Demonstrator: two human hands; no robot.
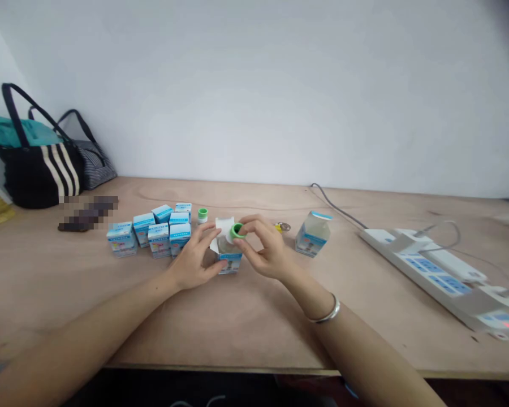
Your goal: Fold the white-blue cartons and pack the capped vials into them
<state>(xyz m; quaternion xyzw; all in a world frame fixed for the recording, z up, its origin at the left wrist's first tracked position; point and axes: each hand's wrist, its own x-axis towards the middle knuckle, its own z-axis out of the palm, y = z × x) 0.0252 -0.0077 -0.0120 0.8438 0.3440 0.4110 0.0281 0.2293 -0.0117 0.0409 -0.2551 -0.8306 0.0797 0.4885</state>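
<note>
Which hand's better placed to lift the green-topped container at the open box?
Right, I'd say: the right hand already has thumb and fingertips at the green top. The left hand is on the open box, thumb against its front, so seems better suited to steadying.

Forearms [119, 319] outstretched and angled inward, left hand [194, 260] curved, thumb [213, 272] apart, right hand [266, 249] bent in a pinch.

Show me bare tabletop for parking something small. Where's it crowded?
Bare: table between the lone right-side box and the power strip; also between the forearms, on the near side of the open box. Crowded: left of centre, where the box cluster sits beside the left hand.
</note>
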